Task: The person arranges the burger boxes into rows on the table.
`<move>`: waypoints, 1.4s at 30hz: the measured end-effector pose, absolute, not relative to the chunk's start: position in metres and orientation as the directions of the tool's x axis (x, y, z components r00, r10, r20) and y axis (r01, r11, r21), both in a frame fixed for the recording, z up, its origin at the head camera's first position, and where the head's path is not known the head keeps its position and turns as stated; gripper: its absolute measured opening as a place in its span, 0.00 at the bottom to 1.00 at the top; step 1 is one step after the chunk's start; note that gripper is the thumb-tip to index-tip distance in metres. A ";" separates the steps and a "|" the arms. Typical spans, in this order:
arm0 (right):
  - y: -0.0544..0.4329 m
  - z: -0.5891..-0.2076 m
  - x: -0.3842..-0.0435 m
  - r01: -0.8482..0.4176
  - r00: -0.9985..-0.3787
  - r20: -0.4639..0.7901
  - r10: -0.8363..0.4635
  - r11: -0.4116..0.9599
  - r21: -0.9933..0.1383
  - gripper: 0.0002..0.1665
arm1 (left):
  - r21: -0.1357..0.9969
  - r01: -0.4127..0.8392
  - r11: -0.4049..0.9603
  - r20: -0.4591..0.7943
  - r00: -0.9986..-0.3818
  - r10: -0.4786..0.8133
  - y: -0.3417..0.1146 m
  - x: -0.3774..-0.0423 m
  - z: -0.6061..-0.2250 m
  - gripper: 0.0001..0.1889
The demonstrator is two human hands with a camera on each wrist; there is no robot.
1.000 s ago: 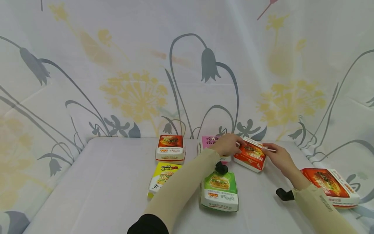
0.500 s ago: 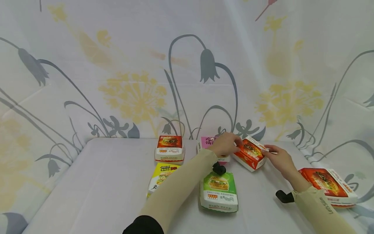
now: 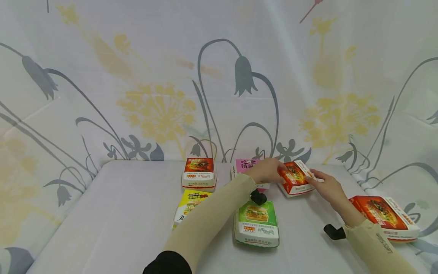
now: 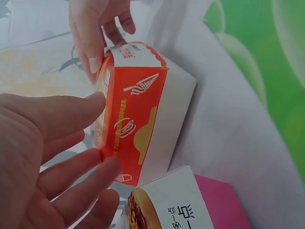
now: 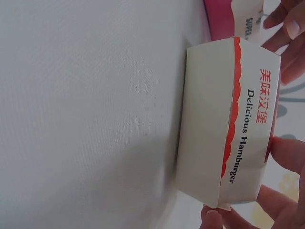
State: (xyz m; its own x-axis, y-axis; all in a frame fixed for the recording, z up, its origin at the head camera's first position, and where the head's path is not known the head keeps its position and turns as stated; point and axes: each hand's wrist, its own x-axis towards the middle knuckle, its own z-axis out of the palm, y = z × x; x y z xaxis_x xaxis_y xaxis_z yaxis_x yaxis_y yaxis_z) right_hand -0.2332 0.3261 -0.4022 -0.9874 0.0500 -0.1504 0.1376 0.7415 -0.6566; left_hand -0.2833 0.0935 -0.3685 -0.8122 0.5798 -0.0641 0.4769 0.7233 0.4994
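A red and white hamburger box (image 3: 295,179) sits at an angle on the back right of the cloth, between the two hands. My right hand (image 3: 329,187) grips its right end, thumb on the lid edge and fingers on the end, as the right wrist view shows on the box (image 5: 228,124). At the opposite end, my left hand (image 3: 267,170) has its fingers loosely extended, with the tips at the red side of the box (image 4: 136,114). Partly behind the left hand is a pink and white burger box (image 3: 245,164).
A green burger box (image 3: 256,224) stands in front of the pink one. To the left are another red burger box (image 3: 199,174) and a yellow box (image 3: 191,201), partly covered by the left sleeve. One more red box (image 3: 384,217) lies at far right, beside the right forearm.
The red box between the hands has turned counterclockwise, so its front now faces more toward the right, and it has shifted slightly right. The other boxes stay in place.
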 end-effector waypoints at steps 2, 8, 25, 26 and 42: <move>0.327 -0.402 -0.232 0.125 -0.989 -0.141 0.043 0.758 -0.640 0.48 | 0.481 0.487 0.729 -0.069 -0.808 0.585 0.094 -0.284 -0.369 0.24; 0.325 -0.401 -0.225 0.104 -0.994 -0.085 0.065 0.784 -0.612 0.40 | 0.452 0.499 0.740 -0.071 -0.807 0.587 0.095 -0.281 -0.368 0.25; 0.332 -0.398 -0.233 0.103 -0.992 -0.122 0.021 0.695 -0.712 0.43 | 0.293 0.553 0.780 -0.078 -0.799 0.596 0.105 -0.281 -0.367 0.24; 0.332 -0.398 -0.235 0.102 -0.992 -0.123 0.019 0.689 -0.717 0.43 | 0.287 0.556 0.780 -0.079 -0.798 0.598 0.106 -0.281 -0.368 0.24; 0.331 -0.397 -0.260 0.051 -0.988 -0.133 -0.074 0.661 -0.748 0.41 | 0.318 0.546 0.776 -0.088 -0.797 0.597 0.104 -0.281 -0.367 0.24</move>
